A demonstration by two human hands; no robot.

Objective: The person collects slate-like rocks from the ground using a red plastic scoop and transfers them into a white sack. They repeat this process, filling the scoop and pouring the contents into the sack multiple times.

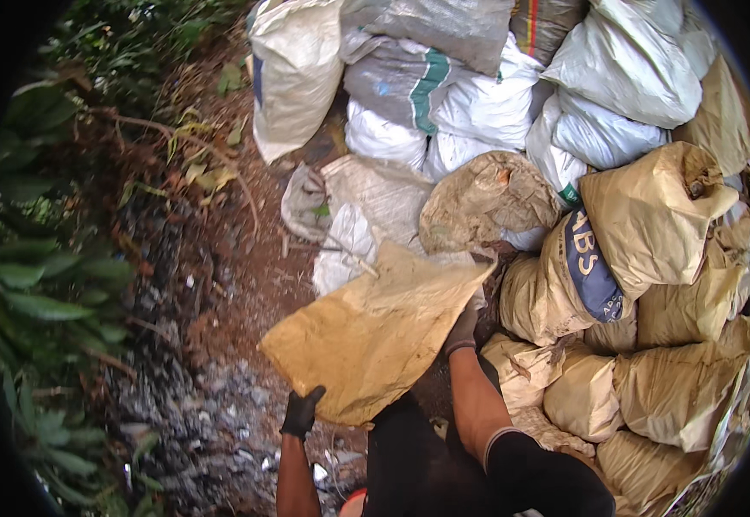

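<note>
A flattened yellow-tan woven sack [375, 332] is stretched out between my hands above the ground. My left hand [302, 412], in a dark glove, is closed on its lower left corner. The gloved right hand [464, 326] grips the opposite side near the upper right corner, its fingertips partly hidden by the fabric. Just beyond the sack lie a crumpled white bag [345, 254], a pale sack with its mouth open [373, 194] and a dirty brown sack [489, 202]. A thin stick [353, 257] pokes out above the held sack's top edge.
Full tan sacks [578, 392] are stacked at the right, one with a dark blue printed band [593, 267]. White and grey filled sacks [478, 103] are piled at the back. Leafy plants [47, 284] border the left, beside reddish soil [228, 310] strewn with grey scraps [211, 414].
</note>
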